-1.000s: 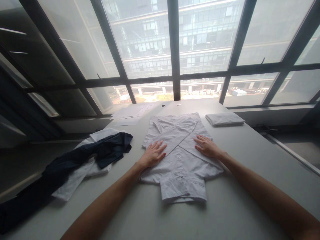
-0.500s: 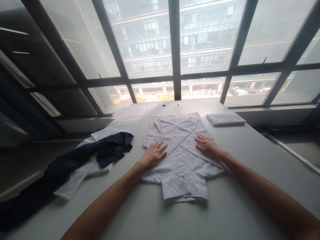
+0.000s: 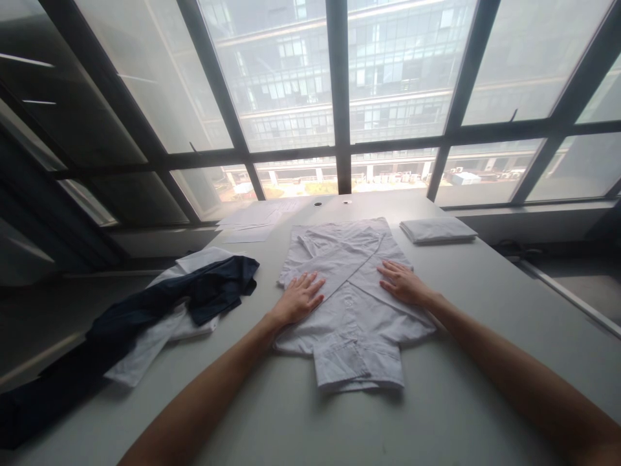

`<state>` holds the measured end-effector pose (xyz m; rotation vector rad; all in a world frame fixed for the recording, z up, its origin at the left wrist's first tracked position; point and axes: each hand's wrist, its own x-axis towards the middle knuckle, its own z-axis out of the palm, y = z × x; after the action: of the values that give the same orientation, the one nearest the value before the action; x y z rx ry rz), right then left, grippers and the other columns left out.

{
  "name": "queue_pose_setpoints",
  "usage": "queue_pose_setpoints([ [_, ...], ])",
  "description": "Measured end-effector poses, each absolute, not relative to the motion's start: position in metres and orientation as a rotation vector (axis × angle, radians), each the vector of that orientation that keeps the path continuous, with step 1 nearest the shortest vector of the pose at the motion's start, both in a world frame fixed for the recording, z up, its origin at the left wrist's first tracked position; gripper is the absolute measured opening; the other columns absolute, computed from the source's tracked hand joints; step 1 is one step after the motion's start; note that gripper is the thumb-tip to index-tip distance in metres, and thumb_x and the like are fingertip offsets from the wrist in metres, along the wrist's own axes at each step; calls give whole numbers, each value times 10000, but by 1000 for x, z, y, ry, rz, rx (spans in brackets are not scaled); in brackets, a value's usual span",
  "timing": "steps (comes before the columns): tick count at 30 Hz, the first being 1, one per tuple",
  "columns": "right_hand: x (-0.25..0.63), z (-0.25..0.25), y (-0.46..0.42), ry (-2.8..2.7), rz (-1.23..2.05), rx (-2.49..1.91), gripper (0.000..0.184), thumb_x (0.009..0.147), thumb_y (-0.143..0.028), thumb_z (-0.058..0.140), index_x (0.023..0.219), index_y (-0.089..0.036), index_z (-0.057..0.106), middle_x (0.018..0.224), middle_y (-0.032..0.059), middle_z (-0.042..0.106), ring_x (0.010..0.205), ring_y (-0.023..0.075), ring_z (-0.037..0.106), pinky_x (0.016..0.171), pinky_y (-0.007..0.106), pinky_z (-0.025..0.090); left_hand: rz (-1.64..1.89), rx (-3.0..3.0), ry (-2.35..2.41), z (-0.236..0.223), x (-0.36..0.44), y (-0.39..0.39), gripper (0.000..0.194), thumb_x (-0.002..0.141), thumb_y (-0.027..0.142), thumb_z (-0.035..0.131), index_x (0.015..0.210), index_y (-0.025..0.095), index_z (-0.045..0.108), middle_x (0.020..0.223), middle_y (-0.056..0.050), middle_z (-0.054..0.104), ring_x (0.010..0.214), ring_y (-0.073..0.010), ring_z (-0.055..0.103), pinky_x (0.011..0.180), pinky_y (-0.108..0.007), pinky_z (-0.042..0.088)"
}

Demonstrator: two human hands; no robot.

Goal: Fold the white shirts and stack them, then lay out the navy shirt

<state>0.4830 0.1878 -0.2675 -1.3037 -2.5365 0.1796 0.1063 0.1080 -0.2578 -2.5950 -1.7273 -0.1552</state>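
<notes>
A white shirt (image 3: 347,310) lies flat on the table in front of me, its sleeves folded inward so that they cross over the body. Buttons run down its middle, and a narrower folded part points toward me. On its left side rests my left hand (image 3: 299,298), palm down with fingers spread. My right hand (image 3: 402,283) lies the same way on the right side, fingers apart on a folded sleeve. Neither hand grips the cloth; the fabric under both palms is hidden.
A folded white garment (image 3: 437,230) sits at the table's right. To the left, dark blue clothing (image 3: 160,301) lies heaped over white clothing (image 3: 140,356). Paper sheets (image 3: 252,223) are at the back left of the white table (image 3: 310,427). Large windows (image 3: 286,77) rise beyond.
</notes>
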Motion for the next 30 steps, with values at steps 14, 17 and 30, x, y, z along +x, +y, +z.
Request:
queue_pose_setpoints([
  [14,483,-268,187,-2516,156,-1304,531,997,-444,473,1458,-195,559,1588,145,430,1487,303,367,1213,475,307,-166,-2591,-1732,-259,106,109,584,1056,565,332,1567,296,417,1658,-78,306,1524,-362,260,1200,-585,260],
  [17,482,-267,186,-2524,167,-1311,543,1001,-444,467,1468,-178,548,1595,156,415,1493,304,356,1218,473,298,-166,-2585,-1735,-259,106,109,580,1055,562,342,1563,295,424,1657,-77,309,1523,-360,264,1201,-582,262],
  [30,478,-259,177,-2548,-24,-1273,453,1007,-378,472,1389,-175,607,1550,173,479,1453,328,414,1211,555,262,-347,-2487,-1825,-246,111,107,484,1041,457,411,1460,265,559,1551,-81,493,1469,-293,397,1219,-550,271],
])
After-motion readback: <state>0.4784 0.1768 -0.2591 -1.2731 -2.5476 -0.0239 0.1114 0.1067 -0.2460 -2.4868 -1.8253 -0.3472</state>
